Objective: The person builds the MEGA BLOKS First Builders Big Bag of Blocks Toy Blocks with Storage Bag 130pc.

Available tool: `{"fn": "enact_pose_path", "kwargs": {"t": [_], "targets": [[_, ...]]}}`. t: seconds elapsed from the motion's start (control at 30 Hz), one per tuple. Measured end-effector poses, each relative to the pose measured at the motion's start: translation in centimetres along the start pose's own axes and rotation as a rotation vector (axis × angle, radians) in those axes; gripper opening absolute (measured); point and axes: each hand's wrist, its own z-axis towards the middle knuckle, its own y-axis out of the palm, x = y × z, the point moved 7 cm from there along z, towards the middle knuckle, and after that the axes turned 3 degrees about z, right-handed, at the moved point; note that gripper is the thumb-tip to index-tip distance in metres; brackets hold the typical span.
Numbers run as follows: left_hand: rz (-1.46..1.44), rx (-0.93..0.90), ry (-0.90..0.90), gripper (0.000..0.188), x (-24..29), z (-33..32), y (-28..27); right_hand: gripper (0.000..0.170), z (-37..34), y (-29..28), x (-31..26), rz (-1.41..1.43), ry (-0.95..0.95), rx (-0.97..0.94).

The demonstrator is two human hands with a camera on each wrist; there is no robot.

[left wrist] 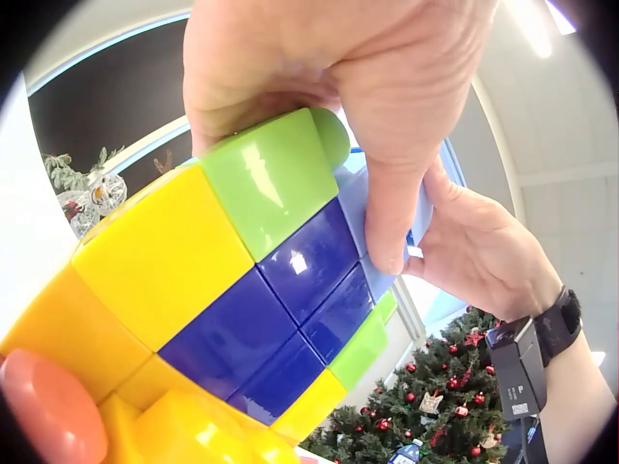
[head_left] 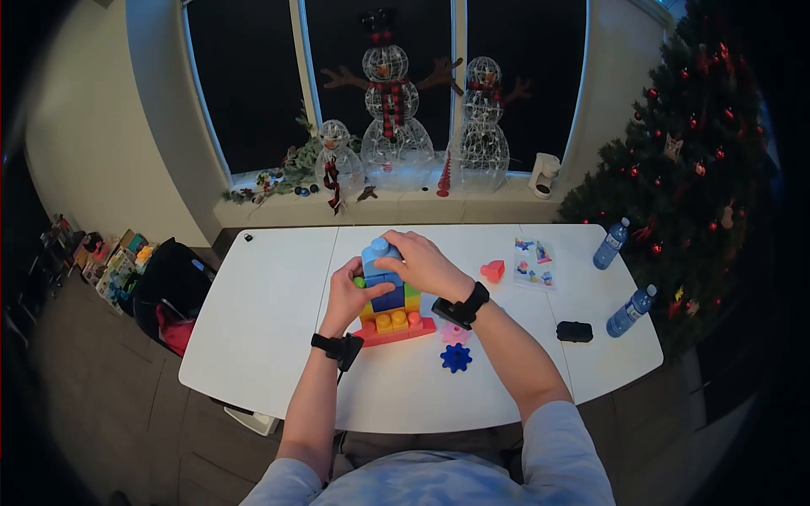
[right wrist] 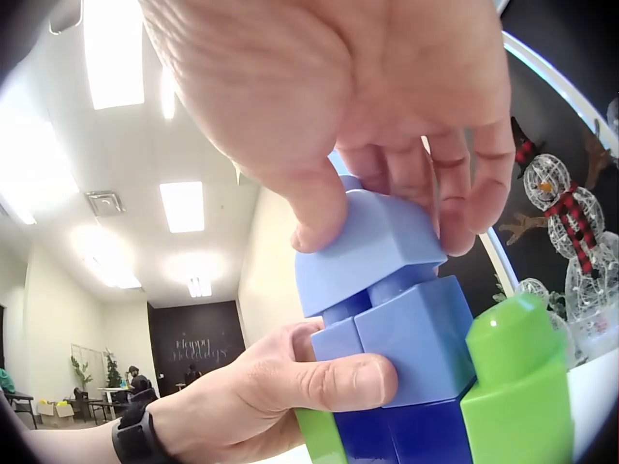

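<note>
A tower of toy blocks stands on the white table, with a red base [head_left: 396, 334], yellow blocks [left wrist: 160, 256], dark blue blocks [left wrist: 309, 251] and green blocks [left wrist: 271, 179]. Light blue blocks [right wrist: 411, 338] top it. My right hand [head_left: 426, 266] [right wrist: 358, 106] grips the uppermost light blue block [right wrist: 368, 246], which sits slightly tilted with a gap under part of it. Wrapped round the tower's upper left side, my left hand [head_left: 344, 295] [left wrist: 338, 87] has its thumb across the light blue block below.
Right of the tower lie a pink gear [head_left: 454, 333], a blue gear [head_left: 456, 358], a red block [head_left: 493, 271], a picture sheet [head_left: 535, 263] and a black case [head_left: 575, 331]. Two water bottles [head_left: 611, 244] [head_left: 631, 311] stand at the table's right side.
</note>
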Motion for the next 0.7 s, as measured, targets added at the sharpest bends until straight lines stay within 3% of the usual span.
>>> {"fn": "enact_pose_path", "kwargs": {"t": [0.37, 0.57, 0.7], "targets": [[0.05, -0.019, -0.032, 0.047, 0.1, -0.1, 0.0, 0.037, -0.6, 0.1, -0.2, -0.079, -0.063, 0.076], [0.069, 0.011, 0.024, 0.043, 0.1, 0.0, 0.1, 0.035, -0.3, 0.1, 0.2, 0.01, -0.055, 0.042], [0.122, -0.03, -0.026, 0.045, -0.2, 0.0, 0.0, 0.036, -0.1, -0.1, 0.9, 0.074, -0.026, -0.082]]}}
